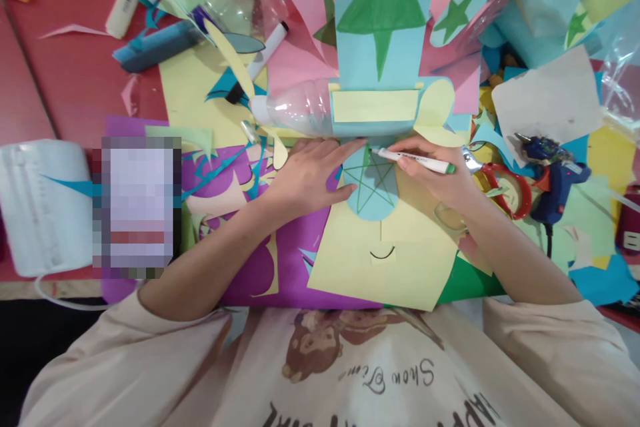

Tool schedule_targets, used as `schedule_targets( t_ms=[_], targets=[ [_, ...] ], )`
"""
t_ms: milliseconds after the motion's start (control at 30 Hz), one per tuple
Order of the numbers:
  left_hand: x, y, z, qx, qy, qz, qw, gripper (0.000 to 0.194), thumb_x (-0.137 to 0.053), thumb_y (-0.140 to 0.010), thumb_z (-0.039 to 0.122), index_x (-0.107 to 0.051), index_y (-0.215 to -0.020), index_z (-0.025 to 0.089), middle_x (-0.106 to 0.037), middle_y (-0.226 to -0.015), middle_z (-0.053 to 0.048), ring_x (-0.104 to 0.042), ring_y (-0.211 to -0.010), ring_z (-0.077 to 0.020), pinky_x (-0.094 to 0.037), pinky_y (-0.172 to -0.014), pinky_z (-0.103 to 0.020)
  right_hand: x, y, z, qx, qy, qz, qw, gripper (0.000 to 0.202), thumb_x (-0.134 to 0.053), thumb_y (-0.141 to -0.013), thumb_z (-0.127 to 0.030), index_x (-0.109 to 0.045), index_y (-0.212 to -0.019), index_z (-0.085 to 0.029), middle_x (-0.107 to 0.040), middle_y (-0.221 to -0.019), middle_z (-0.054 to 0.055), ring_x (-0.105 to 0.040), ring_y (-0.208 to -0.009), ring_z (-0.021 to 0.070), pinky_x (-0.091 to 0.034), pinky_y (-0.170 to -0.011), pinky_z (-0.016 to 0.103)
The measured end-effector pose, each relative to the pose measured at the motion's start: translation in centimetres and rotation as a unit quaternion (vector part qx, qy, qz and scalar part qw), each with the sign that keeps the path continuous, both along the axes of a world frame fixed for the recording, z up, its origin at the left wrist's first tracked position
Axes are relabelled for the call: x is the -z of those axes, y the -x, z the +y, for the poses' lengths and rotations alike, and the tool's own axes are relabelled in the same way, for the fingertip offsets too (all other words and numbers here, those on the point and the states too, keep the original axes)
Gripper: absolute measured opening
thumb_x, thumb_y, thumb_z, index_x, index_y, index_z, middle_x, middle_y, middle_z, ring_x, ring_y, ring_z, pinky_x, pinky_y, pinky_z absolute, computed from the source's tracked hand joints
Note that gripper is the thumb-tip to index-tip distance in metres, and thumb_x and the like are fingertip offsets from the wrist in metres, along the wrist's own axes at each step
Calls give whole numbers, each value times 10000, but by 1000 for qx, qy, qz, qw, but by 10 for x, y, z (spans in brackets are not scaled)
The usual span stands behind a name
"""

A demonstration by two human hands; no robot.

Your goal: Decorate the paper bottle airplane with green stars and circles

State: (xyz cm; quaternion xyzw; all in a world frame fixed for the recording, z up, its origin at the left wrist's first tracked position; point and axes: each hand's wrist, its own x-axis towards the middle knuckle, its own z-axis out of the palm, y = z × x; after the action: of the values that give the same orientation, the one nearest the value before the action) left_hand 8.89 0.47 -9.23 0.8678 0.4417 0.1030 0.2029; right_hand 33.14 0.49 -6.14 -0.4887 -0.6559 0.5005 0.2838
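1. Here, the right hand (427, 167) grasped a white marker (425, 161), its fingers pinched near the nib, beside the green patch at the star's far point.
2. The blue paper piece (373, 203), bearing the star outline, lay over a yellow sheet (345, 267), near the bottle (303, 107). The left hand (310, 170), outspread and gripping nothing, rested at its left side.
3. Good execution probably required steady pressure from the left hand, short strokes inward from the outline, and fingers kept off wet ink.
4. Nib contact was too small to confirm; the pixelated rectangle (140, 203) was unreadable; the frame cut off the large green shape (383, 3) above.
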Motion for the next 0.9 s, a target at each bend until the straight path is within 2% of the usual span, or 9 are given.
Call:
schedule_targets(
  t_ms=[267, 400, 900],
  targets=[
    [0, 0, 0, 0, -2, 4, 1000, 606, -534, -862, 392, -444, -1423, 181, -626, -1008, -85, -577, -983, -274, -433, -894, -409, 5, -6, 0, -36, -14, -24, 999, 211, -603, -883, -342, -722, -943, -179, -697, -850, 24, -594, -729, 133, -431, -643, 258],
    [0, 0, 0, -1, 3, 4, 1000, 608, -541, -863, 389, -439, -1427, 185, -624, -1008, -86, -577, -984, -280, -436, -894, -419, 2, -6, 0, -49, -13, -34, 998, 181, -611, -874, -304, -729, -925, -176, -698, -831, 21, -602, -729, 129, -434, -648, 253],
    [2, 1, -1, 2, -5, 0, 1000, 610, -537, -861, 383, -441, -1428, 182, -624, -981, -80, -577, -972, -273, -430, -896, -413, 4, -1, 0, -4, -4, 1, 1000, 175, -582, -876, -280, -692, -923, -152, -676, -837, 34, -604, -791, 154, -437, -670, 277]
  ],
)
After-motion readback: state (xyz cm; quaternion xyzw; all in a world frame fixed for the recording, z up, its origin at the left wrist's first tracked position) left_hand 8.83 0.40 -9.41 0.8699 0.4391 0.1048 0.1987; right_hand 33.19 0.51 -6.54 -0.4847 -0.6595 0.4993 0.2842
